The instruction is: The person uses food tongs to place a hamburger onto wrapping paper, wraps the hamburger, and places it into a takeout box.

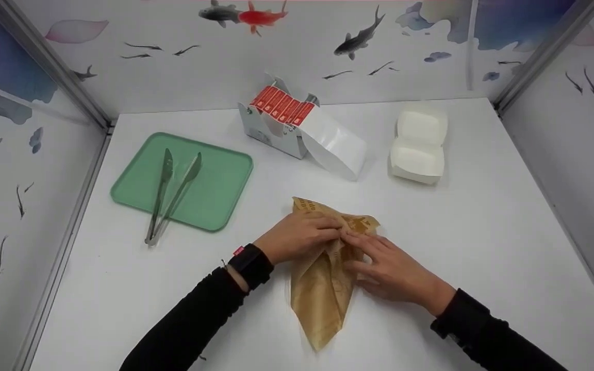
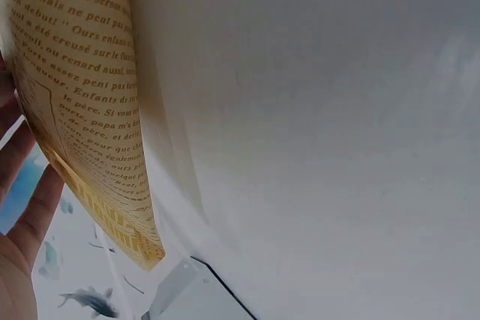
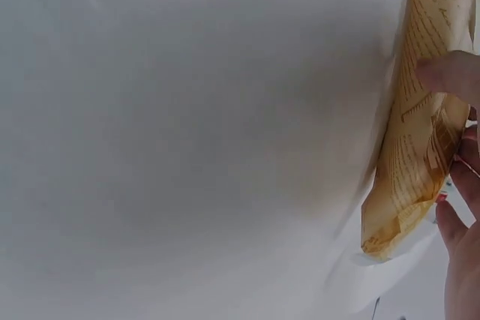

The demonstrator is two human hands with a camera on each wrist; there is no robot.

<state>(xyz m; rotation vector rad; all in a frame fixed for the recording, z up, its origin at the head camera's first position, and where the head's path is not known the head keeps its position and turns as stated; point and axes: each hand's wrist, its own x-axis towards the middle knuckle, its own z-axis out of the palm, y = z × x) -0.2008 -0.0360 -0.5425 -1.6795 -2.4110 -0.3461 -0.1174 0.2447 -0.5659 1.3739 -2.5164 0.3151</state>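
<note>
A brown sheet of printed wrapping paper (image 1: 319, 293) lies folded into a bundle at the middle of the table, its near end narrowing to a point. My left hand (image 1: 299, 236) grips the upper left part, fingers bent over the fold. From the right, my right hand (image 1: 397, 268) holds the other side, its fingertips meeting the left hand's at the fold. In the right wrist view the thumb lies on the printed paper (image 3: 420, 118), with fingers beyond it. The left wrist view has the paper (image 2: 90, 103) bulging beside the fingers. Whatever the paper may contain is hidden.
Metal tongs (image 1: 160, 206) lie across a green tray (image 1: 219, 180) at left. Behind the paper stand an opened box (image 1: 271, 131) with red-marked packs and a white bag-like sheet (image 1: 335, 144). An unfolded white takeaway box (image 1: 418, 162) sits at back right. Printed walls (image 1: 297, 67) border the table.
</note>
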